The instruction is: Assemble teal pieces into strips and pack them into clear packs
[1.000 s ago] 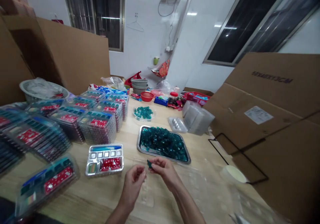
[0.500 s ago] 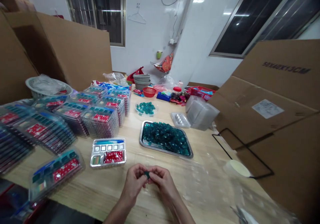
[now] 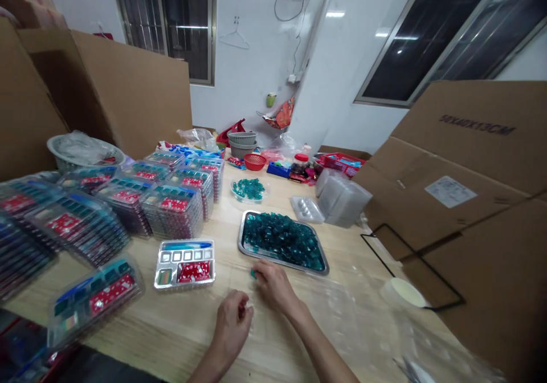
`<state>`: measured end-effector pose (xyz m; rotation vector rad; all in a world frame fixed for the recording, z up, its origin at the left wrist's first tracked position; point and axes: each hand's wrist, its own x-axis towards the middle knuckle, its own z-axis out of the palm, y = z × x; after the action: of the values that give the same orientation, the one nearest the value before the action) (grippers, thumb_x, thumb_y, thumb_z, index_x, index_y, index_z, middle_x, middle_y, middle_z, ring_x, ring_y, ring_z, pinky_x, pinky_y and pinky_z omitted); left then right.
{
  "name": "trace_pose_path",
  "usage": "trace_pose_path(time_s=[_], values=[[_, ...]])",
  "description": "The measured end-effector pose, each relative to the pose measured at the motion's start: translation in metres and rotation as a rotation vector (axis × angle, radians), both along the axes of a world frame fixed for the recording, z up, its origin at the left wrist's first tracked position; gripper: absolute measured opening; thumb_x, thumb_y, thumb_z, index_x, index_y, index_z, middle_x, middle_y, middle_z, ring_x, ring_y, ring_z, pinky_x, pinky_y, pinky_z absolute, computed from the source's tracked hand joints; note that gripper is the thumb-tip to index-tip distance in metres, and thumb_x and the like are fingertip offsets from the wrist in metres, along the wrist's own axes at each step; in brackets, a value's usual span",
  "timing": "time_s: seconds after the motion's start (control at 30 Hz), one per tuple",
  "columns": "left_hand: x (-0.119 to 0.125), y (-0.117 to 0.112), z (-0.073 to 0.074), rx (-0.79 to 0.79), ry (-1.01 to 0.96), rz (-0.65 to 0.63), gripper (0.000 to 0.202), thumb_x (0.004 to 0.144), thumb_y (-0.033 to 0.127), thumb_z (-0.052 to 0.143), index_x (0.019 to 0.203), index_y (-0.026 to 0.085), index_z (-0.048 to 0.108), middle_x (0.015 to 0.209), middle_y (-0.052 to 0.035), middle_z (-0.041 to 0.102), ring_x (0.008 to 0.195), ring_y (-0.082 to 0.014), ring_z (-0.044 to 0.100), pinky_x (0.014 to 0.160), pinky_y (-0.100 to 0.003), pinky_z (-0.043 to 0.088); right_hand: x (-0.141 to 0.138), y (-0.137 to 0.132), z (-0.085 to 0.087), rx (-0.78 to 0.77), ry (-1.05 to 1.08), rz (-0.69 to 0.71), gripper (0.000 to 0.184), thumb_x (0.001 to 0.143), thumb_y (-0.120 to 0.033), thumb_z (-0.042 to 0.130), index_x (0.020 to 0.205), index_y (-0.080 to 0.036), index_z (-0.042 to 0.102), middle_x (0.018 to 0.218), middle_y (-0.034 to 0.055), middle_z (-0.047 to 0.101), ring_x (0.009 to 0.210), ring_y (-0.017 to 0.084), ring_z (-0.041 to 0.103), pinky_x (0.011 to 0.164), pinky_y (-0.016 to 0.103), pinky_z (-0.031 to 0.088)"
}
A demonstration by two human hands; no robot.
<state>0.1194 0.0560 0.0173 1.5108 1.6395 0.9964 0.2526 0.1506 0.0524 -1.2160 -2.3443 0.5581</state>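
My right hand point(image 3: 273, 285) rests on the wooden table just in front of the metal tray point(image 3: 247, 247) of teal pieces, its fingertips pinched on one small teal piece point(image 3: 253, 273). My left hand point(image 3: 231, 324) lies nearer to me with its fingers curled in; whatever is inside them is hidden. An open clear blister pack point(image 3: 185, 263) with a red card, a blue pen and a row of empty wells sits to the left of my hands.
Stacks of filled blister packs point(image 3: 173, 211) cover the left side. A small dish of teal pieces point(image 3: 249, 190), empty clear trays point(image 3: 342, 198), baskets point(image 3: 241, 140) and a roll of tape point(image 3: 404, 293) lie further off. Big cardboard boxes point(image 3: 465, 161) stand at the right and left.
My hands were together on the teal piece. Now they have parted: the right hand has gone forward toward the tray with the piece, and the left has dropped back toward me.
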Motion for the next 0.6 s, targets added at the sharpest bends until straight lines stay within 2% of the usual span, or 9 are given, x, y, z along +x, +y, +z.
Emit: trace_pose_path(time_s=[0.1, 0.33, 0.43, 0.5, 0.6], values=[[0.000, 0.000, -0.003, 0.001, 0.005, -0.002, 0.012, 0.074, 0.018, 0.044, 0.076, 0.015, 0.056, 0.074, -0.0042, 0.057, 0.068, -0.0160, 0.056, 0.064, -0.027, 0.041, -0.003, 0.004, -0.001, -0.021, -0.117, 0.030, 0.024, 0.077, -0.003, 0.044, 0.072, -0.017, 0.063, 0.078, 0.0029, 0.062, 0.076, 0.015, 0.055, 0.067, 0.023, 0.035], [0.002, 0.003, -0.007, 0.006, 0.028, 0.015, 0.009, 0.073, 0.017, 0.045, 0.072, 0.017, 0.054, 0.071, -0.0025, 0.055, 0.065, -0.0156, 0.055, 0.061, -0.026, 0.039, -0.006, 0.004, -0.006, -0.005, -0.206, 0.067, 0.026, 0.075, 0.000, 0.045, 0.060, -0.016, 0.060, 0.071, 0.0032, 0.062, 0.067, 0.014, 0.055, 0.059, 0.023, 0.032], [0.003, 0.004, -0.009, 0.004, 0.026, 0.025, 0.008, 0.072, 0.016, 0.046, 0.071, 0.018, 0.054, 0.069, -0.0019, 0.055, 0.065, -0.0154, 0.054, 0.061, -0.025, 0.038, -0.002, 0.011, -0.005, -0.014, -0.172, 0.097, 0.021, 0.077, -0.004, 0.049, 0.066, -0.016, 0.062, 0.074, 0.0022, 0.063, 0.069, 0.014, 0.057, 0.062, 0.022, 0.035], [0.003, 0.004, -0.010, 0.001, 0.029, 0.024, 0.007, 0.072, 0.017, 0.046, 0.070, 0.018, 0.053, 0.069, -0.0017, 0.055, 0.064, -0.0153, 0.054, 0.060, -0.025, 0.037, 0.002, 0.023, -0.004, 0.000, -0.128, 0.047, 0.016, 0.079, -0.010, 0.051, 0.077, -0.018, 0.064, 0.079, 0.0011, 0.065, 0.075, 0.014, 0.058, 0.068, 0.021, 0.038], [0.002, 0.004, -0.012, 0.011, 0.040, 0.020, 0.007, 0.073, 0.017, 0.046, 0.070, 0.018, 0.053, 0.068, -0.0015, 0.054, 0.064, -0.0152, 0.053, 0.060, -0.025, 0.037, 0.005, 0.048, -0.005, 0.064, -0.132, -0.142, 0.016, 0.082, -0.012, 0.051, 0.088, -0.018, 0.064, 0.087, 0.0021, 0.064, 0.082, 0.014, 0.059, 0.073, 0.021, 0.039]])
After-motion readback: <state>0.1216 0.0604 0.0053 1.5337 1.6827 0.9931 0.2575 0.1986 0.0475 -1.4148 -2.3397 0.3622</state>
